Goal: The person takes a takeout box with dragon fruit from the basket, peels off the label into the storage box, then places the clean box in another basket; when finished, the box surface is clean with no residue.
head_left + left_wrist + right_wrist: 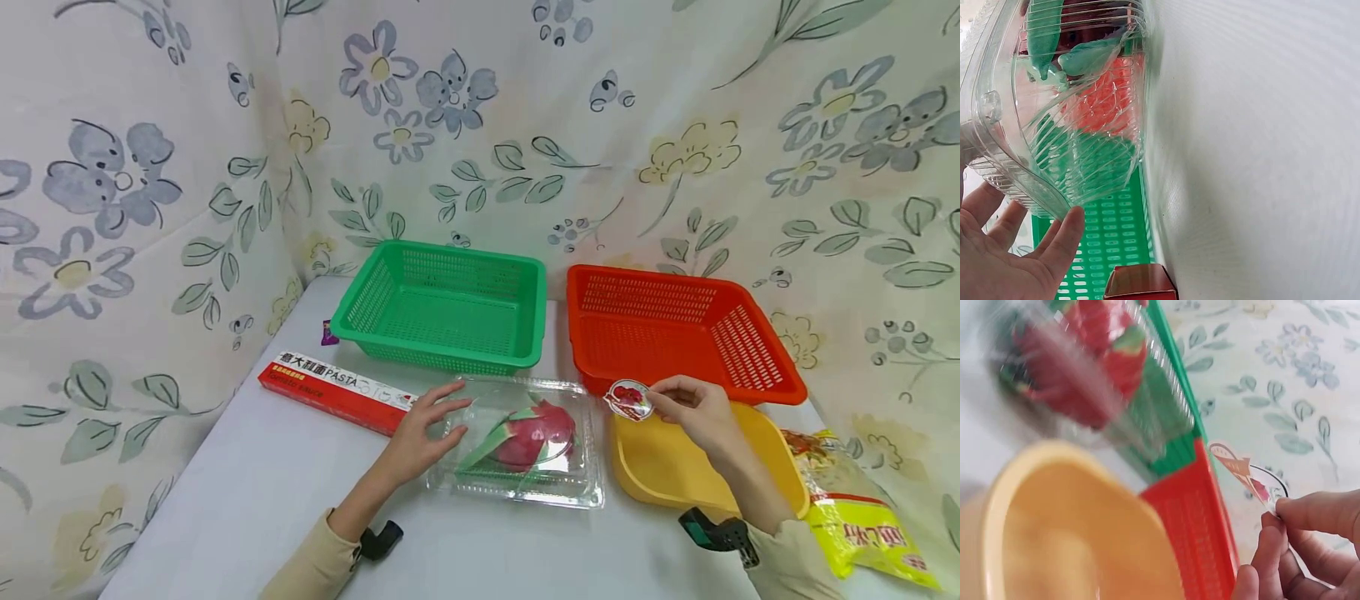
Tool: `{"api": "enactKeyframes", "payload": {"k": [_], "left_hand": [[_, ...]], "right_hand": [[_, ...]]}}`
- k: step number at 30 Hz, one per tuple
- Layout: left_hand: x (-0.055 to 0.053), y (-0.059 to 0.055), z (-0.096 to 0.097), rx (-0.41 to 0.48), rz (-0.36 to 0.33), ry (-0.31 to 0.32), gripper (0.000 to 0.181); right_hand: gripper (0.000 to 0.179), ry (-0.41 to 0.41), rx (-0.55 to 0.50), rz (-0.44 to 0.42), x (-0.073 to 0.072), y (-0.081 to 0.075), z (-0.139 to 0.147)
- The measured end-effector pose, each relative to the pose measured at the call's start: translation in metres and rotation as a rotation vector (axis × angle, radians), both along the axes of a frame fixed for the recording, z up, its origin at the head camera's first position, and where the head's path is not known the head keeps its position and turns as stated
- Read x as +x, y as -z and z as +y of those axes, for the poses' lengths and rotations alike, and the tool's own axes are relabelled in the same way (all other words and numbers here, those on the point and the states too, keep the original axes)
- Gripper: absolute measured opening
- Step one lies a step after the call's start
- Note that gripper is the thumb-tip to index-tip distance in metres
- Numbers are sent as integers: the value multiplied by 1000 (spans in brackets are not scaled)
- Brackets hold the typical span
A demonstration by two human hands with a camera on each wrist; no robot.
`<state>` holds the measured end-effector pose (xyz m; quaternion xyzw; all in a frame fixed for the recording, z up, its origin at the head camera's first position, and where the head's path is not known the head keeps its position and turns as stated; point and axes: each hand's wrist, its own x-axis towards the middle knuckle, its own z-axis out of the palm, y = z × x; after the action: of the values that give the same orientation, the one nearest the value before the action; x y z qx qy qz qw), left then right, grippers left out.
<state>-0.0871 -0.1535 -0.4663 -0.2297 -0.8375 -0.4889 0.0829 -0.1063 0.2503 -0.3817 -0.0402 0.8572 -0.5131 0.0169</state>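
Note:
A clear plastic clamshell box (585, 475) sits mid-table with a red and green dragon fruit (534, 435) inside. At its left edge is my left hand (420, 442), fingers spread and loosely bent. In the left wrist view the fingertips (1072, 219) lie against the rim of the box. My right hand (697, 412) is raised to the right of the box, above the yellow bin. Between thumb and fingers it pinches a small round sticker (628, 400) with a red fruit picture. In the right wrist view the sticker (1260, 481) appears bent.
Behind the box stand a green basket (450, 354) and a red basket (682, 279). A yellow bin (652, 492) is under the right hand. A long pasta box (330, 392) lies left, a yellow food bag (862, 525) far right, and a small purple packet (328, 333) by the green basket.

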Motion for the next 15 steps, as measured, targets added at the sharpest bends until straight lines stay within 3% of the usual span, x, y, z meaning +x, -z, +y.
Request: {"api": "enactKeyframes", "payload": {"k": [8,15], "left_hand": [[-1,1,0,2,18,-12,39],[0,-1,1,22,-4,0,40]], "right_hand": [[32,6,111,-94,4,11,45],[33,-67,160,-295,4,22,65]]}}
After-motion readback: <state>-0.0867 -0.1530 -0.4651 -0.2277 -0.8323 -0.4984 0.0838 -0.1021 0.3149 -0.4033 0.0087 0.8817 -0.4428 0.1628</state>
